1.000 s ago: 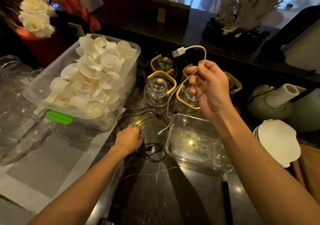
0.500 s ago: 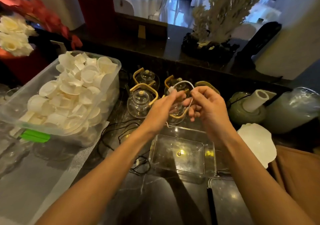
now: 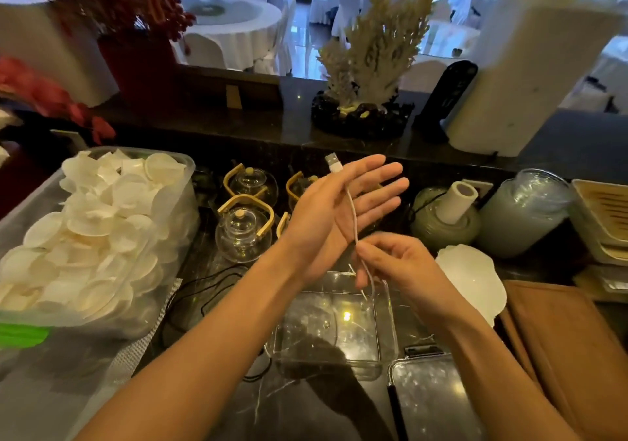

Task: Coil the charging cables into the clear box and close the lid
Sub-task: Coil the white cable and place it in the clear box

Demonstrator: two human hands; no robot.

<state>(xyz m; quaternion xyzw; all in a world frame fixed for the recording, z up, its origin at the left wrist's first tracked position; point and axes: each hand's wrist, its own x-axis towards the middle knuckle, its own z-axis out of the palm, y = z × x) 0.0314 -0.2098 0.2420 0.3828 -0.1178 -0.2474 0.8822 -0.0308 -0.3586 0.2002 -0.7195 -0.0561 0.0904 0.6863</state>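
Observation:
A white charging cable (image 3: 353, 216) runs down across the palm of my left hand (image 3: 323, 213), its USB plug sticking up above the fingers. That hand is raised with straight, spread fingers. My right hand (image 3: 404, 270) pinches the same cable just below the left palm, and the loose end hangs into the clear box (image 3: 387, 325) on the dark counter. The box's clear lid (image 3: 428, 403) lies flat at its front right. A thin black cable (image 3: 190, 291) lies loosely looped on the counter left of the box.
A large plastic tub of white cups (image 3: 102, 236) fills the left side. Glass teapots (image 3: 243, 233) stand behind the box. A white plate (image 3: 472, 277), a green jar (image 3: 445, 226) and a brown cloth (image 3: 560, 355) lie to the right.
My left hand rose from the counter to meet the right, then opened flat with the cable laid across its palm. My right hand slid down the cable to below the left palm.

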